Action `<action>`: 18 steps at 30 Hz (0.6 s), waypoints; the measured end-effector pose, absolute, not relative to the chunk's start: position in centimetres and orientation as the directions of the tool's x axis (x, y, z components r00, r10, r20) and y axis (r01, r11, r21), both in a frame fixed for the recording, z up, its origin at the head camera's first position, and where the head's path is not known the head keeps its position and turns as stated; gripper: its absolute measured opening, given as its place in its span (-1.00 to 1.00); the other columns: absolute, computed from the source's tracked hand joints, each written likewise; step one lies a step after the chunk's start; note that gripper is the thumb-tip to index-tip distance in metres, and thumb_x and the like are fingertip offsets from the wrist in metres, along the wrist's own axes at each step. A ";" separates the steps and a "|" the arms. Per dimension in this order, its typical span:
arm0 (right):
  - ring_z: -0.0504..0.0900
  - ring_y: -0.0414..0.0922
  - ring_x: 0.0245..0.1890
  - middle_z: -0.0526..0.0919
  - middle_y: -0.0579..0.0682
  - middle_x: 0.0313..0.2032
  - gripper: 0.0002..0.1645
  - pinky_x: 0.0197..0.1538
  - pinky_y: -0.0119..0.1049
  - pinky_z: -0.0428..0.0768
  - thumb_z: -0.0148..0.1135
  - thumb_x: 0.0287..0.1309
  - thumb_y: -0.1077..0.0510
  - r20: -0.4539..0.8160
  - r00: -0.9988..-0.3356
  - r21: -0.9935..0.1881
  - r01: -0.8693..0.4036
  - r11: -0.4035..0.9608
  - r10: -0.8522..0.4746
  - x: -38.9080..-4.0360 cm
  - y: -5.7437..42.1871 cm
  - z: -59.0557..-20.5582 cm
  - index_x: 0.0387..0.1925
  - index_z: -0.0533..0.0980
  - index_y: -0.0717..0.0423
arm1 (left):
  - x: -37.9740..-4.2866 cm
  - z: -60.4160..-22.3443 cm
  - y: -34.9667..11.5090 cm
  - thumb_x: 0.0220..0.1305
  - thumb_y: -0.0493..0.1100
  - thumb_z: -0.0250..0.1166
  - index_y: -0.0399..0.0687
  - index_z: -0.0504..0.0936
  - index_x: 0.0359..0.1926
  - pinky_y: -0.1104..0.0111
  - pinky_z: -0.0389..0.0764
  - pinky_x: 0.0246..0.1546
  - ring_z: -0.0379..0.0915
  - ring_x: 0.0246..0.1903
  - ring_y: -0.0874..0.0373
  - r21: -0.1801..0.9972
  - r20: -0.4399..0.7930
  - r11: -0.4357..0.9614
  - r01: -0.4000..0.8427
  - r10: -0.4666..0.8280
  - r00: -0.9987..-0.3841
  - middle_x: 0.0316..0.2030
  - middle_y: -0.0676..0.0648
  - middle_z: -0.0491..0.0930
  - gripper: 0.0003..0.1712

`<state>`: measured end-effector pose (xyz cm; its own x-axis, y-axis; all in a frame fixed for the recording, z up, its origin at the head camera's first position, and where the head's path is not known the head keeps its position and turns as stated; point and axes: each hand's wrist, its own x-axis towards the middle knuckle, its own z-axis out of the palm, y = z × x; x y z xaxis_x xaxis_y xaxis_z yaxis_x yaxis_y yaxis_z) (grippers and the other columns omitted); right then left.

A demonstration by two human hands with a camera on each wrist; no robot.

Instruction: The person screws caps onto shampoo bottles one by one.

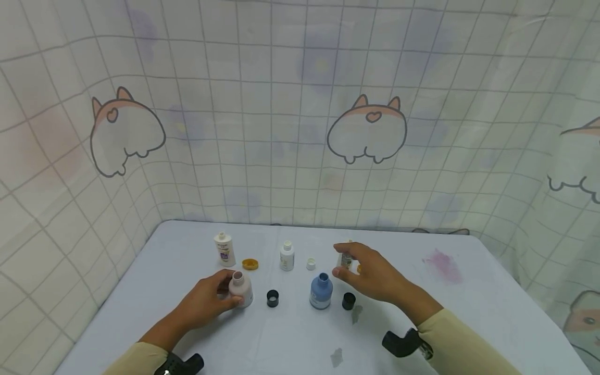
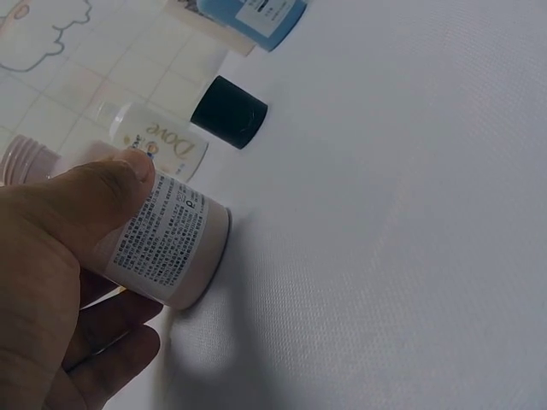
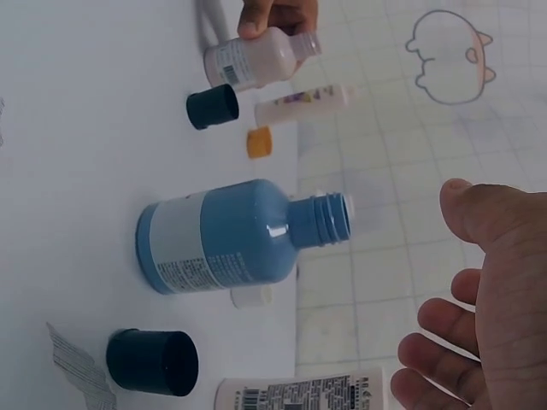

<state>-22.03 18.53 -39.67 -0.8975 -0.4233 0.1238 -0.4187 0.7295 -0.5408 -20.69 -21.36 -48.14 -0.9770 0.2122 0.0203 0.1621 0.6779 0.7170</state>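
Note:
My left hand grips a pale pink bottle low over the table, its thumb across the printed label. The bottle's threaded neck is uncapped. My right hand is spread in the air with nothing in its grasp, fingers apart from the thumb. Behind it, partly hidden, stands a white labelled bottle, also seen low in the right wrist view. Left of that hand is an uncapped blue bottle. Black caps lie beside the pink bottle and the blue one.
Farther back stand a white bottle with a coloured label and a small white Dove bottle. An orange cap and a white cap lie near them. A patterned curtain hangs behind the white table.

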 end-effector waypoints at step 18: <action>0.26 0.07 0.48 0.46 -0.09 0.37 -0.27 0.45 0.16 0.29 0.34 0.33 -0.21 0.123 -0.885 -0.536 -0.441 0.720 -0.450 -22.3 17.2 -40.0 0.42 0.41 -0.05 | -20.7 -48.1 -21.3 0.13 0.04 0.59 -0.08 0.51 0.28 -0.01 0.59 0.17 0.60 0.10 0.00 0.704 0.022 0.689 0.170 0.218 -0.976 0.16 -0.03 0.61 -0.25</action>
<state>-22.27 17.21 -40.04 -0.8847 -0.4496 0.1229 -0.4405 0.7205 -0.5356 -20.66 -21.30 -48.08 -0.9757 0.2178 0.0224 0.1700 0.6891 0.7045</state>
